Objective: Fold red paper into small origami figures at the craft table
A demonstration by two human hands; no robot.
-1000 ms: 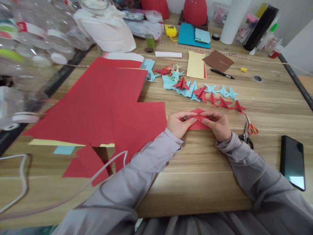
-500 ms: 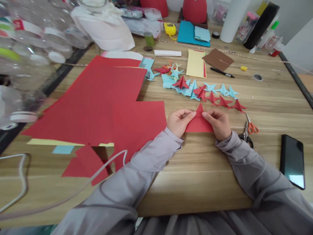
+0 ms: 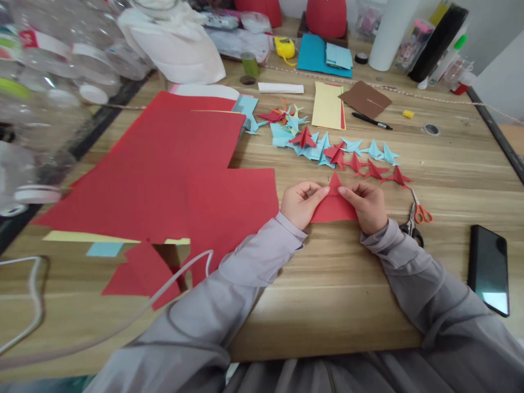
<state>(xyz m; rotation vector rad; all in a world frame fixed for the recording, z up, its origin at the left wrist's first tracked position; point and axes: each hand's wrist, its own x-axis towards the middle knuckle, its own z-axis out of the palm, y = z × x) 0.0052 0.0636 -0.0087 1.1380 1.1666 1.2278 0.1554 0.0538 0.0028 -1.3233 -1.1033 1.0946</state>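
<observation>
Between my hands is a small piece of red paper [image 3: 333, 210], folded so that a point stands up at the far side and a wide straight edge faces me. My left hand [image 3: 302, 203] pinches its left side, thumb on top. On the opposite side my right hand [image 3: 365, 204] pinches it the same way, the two thumb tips close together at a crease. The fingers under the paper are hidden. Just beyond lie several folded paper cranes, among them a red crane [image 3: 375, 170] and a light blue crane [image 3: 373, 149].
Large red paper sheets [image 3: 164, 164] cover the left, with smaller red pieces [image 3: 149, 270] and a white cable [image 3: 164, 289] in front. To the right lie orange scissors [image 3: 423, 213], black scissors [image 3: 416, 234] and a phone [image 3: 489, 270]. Clear plastic bottles [image 3: 61, 60] crowd the far left.
Almost nothing differs. Both hands keep their pinch on the red paper, and the thumbs have shifted only very slightly.
</observation>
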